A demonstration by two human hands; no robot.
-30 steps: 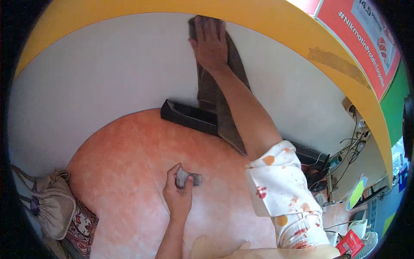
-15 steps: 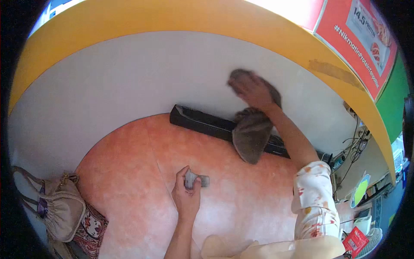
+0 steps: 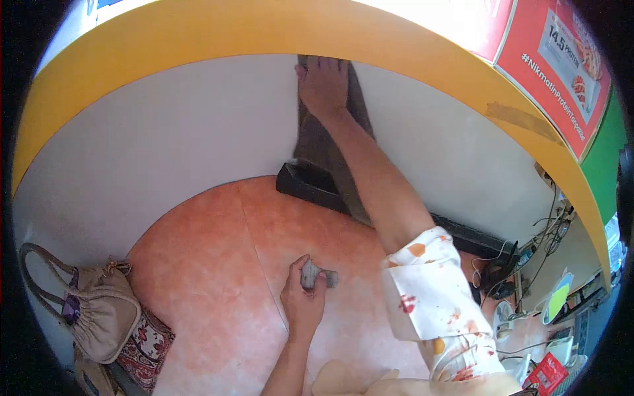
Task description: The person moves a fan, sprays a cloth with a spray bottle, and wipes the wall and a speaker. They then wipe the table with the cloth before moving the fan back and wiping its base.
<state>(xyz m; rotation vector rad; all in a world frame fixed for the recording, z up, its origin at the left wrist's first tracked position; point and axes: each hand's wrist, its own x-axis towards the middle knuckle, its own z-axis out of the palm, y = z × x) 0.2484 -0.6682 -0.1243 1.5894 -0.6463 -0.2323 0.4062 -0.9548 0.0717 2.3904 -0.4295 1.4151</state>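
Note:
High on the pale curved wall, just under the yellow ledge, my right hand presses a dark brown cloth flat with its fingers stretched upward. The cloth hangs down below the hand, and its lower end passes in front of a long black bar at the foot of the wall. My right forearm hides part of both. Lower down, above the orange surface, my left hand is closed on a small pale grey object whose kind I cannot make out. One grey end sticks out past the thumb.
A beige handbag and a red patterned pouch lie at the left. Cables and small items crowd the right side, with a red packet below. The yellow ledge curves overhead, with a red printed box on it.
My right hand has moved up and left along the wall with the cloth, which now hangs stretched out below it. My left hand keeps its hold on the small grey object.

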